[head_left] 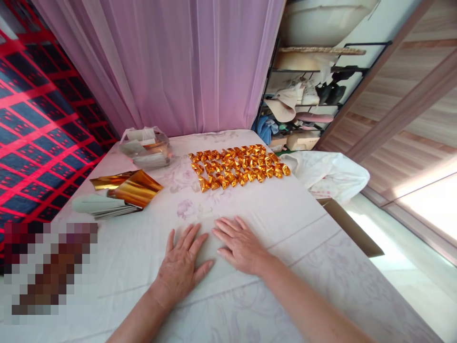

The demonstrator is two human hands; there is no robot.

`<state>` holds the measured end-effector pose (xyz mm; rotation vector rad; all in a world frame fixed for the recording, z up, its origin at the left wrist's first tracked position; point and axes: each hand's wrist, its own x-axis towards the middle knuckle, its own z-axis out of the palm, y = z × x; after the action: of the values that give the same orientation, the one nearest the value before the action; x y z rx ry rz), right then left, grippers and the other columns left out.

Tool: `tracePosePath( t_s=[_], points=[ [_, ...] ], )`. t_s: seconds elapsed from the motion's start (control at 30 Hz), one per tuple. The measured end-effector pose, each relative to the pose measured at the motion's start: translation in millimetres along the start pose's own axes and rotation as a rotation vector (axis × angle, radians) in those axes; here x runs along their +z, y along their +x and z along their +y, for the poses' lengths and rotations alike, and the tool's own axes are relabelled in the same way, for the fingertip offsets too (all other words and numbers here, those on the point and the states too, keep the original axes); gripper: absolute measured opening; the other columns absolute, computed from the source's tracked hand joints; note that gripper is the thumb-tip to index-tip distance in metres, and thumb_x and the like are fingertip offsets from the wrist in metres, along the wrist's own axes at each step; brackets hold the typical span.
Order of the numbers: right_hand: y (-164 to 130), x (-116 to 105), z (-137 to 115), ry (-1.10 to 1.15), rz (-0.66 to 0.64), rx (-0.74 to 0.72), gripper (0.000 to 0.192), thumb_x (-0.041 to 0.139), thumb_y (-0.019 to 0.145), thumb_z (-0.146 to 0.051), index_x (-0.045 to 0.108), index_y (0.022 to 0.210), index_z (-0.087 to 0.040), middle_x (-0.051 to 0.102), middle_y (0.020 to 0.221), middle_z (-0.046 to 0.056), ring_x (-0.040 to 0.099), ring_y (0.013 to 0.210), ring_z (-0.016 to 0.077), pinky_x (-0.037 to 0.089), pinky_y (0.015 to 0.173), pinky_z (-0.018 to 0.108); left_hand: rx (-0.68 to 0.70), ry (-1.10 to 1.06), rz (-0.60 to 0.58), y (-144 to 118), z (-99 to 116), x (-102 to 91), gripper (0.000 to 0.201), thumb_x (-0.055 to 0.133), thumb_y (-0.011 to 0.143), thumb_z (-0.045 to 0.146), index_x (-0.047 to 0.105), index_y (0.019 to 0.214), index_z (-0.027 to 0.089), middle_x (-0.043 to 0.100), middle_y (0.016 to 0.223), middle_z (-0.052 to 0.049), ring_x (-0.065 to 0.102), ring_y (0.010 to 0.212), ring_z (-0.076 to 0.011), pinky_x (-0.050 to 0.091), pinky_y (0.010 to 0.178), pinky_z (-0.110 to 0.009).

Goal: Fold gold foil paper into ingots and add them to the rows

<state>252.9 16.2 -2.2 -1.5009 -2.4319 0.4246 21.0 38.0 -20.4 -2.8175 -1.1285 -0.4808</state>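
Both of my hands rest flat near the middle of the cloth-covered table (150, 247). My left hand (182, 264) has its fingers spread, the thumb pointing right. Opposite it, my right hand (241, 245) lies palm down with fingers stretched out towards the left. Between and under them is a smooth pale sheet (212, 274), its edges hard to make out against the cloth. Beyond the hands sit several folded gold foil pieces (235, 166) in rows. To the left are loose gold foil sheets (137, 188) beside a pale stack of sheets (103, 206).
A clear plastic bag (160, 159) holding more sheets stands at the table's far left. Behind the table hangs a purple curtain (178, 62). On the right are a white bag (335, 174), a cardboard box (352, 228) and a loaded shelf rack (317, 69).
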Motion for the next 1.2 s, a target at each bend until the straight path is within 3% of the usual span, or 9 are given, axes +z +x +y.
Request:
tracePosePath(
  t_s=[0.27, 0.97, 1.2],
  points=[
    [-2.0, -0.5, 1.7, 0.023, 0.024, -0.002, 0.046, 0.052, 0.096, -0.039, 0.053, 0.139, -0.023, 0.047, 0.15, 0.008, 0.034, 0.143, 0.025, 0.018, 0.12, 0.052, 0.0, 0.037, -0.024, -1.7, -4.3, -1.1, 0.05, 0.053, 0.092, 0.047, 0.052, 0.139, 0.03, 0.05, 0.148, -0.008, 0.048, 0.134, -0.0323, 0.012, 0.118, -0.062],
    [-1.5, -0.6, 1.0, 0.004, 0.074, 0.009, 0.041, 0.053, 0.096, -0.033, 0.057, 0.135, -0.022, 0.051, 0.147, 0.01, 0.039, 0.139, 0.0265, 0.025, 0.117, 0.051, -0.054, 0.017, -0.048, 1.4, 0.3, -0.5, 0.049, 0.051, 0.093, 0.047, 0.052, 0.139, 0.028, 0.047, 0.151, -0.009, 0.046, 0.136, -0.032, 0.013, 0.117, -0.063],
    [-3.2, -0.1, 0.8, -0.007, 0.064, -0.079, 0.037, 0.053, 0.096, -0.032, 0.059, 0.132, -0.023, 0.052, 0.146, 0.008, 0.038, 0.14, 0.0245, 0.025, 0.118, 0.049, -0.072, 0.023, -0.028, 2.4, 0.6, 1.0, 0.05, 0.049, 0.094, 0.046, 0.051, 0.14, 0.028, 0.046, 0.151, -0.01, 0.045, 0.137, -0.0334, 0.017, 0.116, -0.063]
  ],
)
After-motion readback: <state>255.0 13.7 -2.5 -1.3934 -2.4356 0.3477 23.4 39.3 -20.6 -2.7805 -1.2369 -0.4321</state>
